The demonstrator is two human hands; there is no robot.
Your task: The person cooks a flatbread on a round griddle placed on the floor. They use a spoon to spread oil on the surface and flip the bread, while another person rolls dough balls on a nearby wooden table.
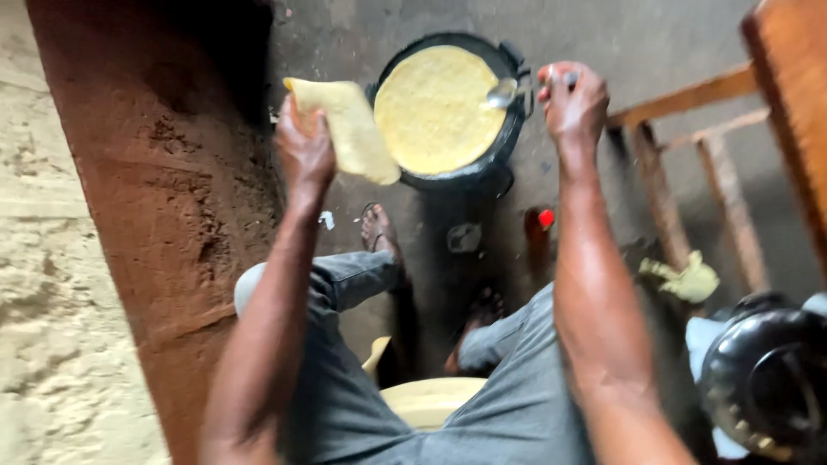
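Note:
My left hand (303,148) is raised and grips a folded pale yellow flatbread (355,129), which hangs beside the left rim of a round black pan (508,138). A round yellow flatbread (438,108) covers the inside of that pan. My right hand (571,103) is closed on the handle of a metal spoon (502,92), whose bowl rests at the right edge of the flatbread in the pan. My legs in grey trousers and my sandalled feet show below the pan.
A reddish earthen wall (164,198) rises on the left. A wooden frame (706,164) stands at the right. A black pot (762,379) sits at the lower right beside a yellow cloth (685,280). A small red object (546,219) lies on the dark floor.

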